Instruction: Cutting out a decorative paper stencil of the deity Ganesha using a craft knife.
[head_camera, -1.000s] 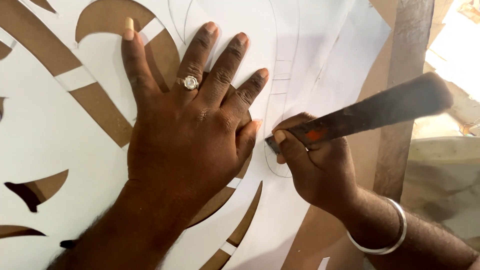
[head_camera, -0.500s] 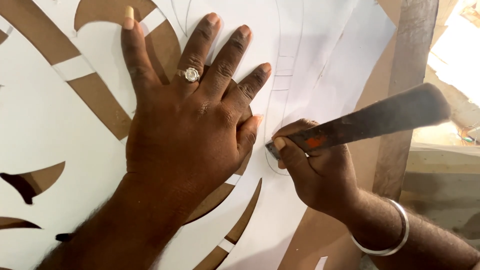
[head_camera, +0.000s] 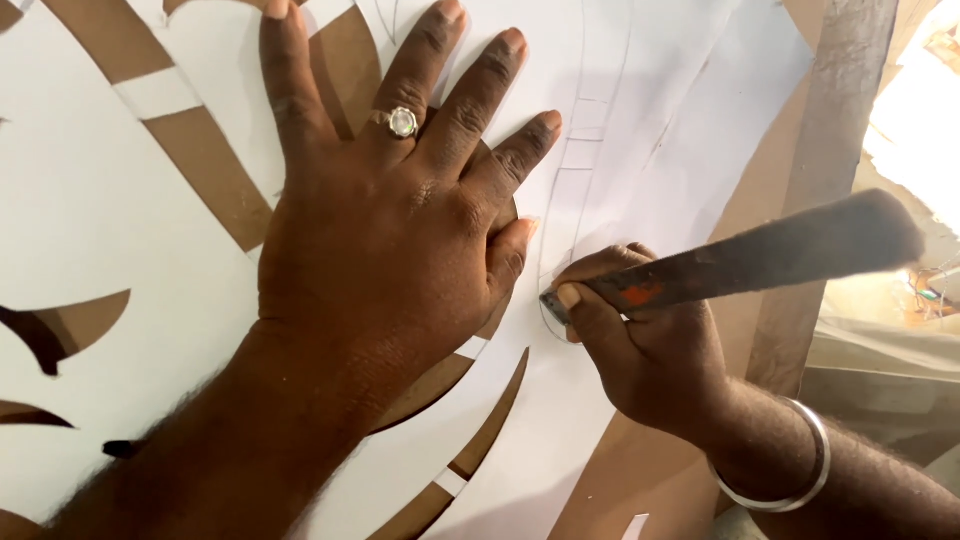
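My left hand lies flat, fingers spread, pressing down a large white paper stencil with curved cut-out shapes; a ring sits on one finger. My right hand grips a long dark cutting tool with a red patch near the fingers. Its tip touches the paper at a pencilled curve, just right of my left thumb. A metal bangle circles my right wrist.
Brown board shows through the stencil's cut-outs and beyond the paper's right edge. A dark wooden strip runs down the right side. Past it lies a bright, blurred area with pale material.
My left hand has shifted slightly up the sheet. The right hand with the tool has edged a little to the right and down along the pencil line.
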